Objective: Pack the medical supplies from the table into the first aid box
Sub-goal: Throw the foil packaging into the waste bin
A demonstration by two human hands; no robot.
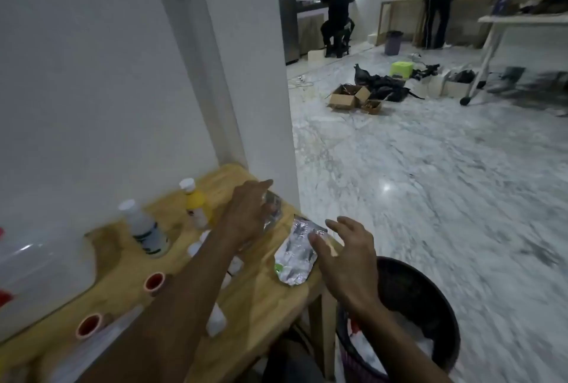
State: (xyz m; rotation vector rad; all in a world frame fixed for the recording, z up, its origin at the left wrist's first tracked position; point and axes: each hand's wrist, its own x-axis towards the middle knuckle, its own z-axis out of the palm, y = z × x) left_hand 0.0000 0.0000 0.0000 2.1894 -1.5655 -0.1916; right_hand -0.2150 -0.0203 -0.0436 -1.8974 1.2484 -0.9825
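On the wooden table a silver foil blister strip lies near the right edge. My right hand hovers over its right end, fingers spread, thumb touching the foil. Further back, my left hand rests flat on a second foil strip, fingers extended. A yellow bottle and a white bottle stand upright to the left. The clear plastic first aid box with red clasps sits at the far left. Small white bottles and two rolls with red cores lie near my left forearm.
A dark waste bin with white contents stands on the floor right of the table. A white wall backs the table. Across the marble floor are cardboard boxes, dark bags, a white table and two people in dark clothes.
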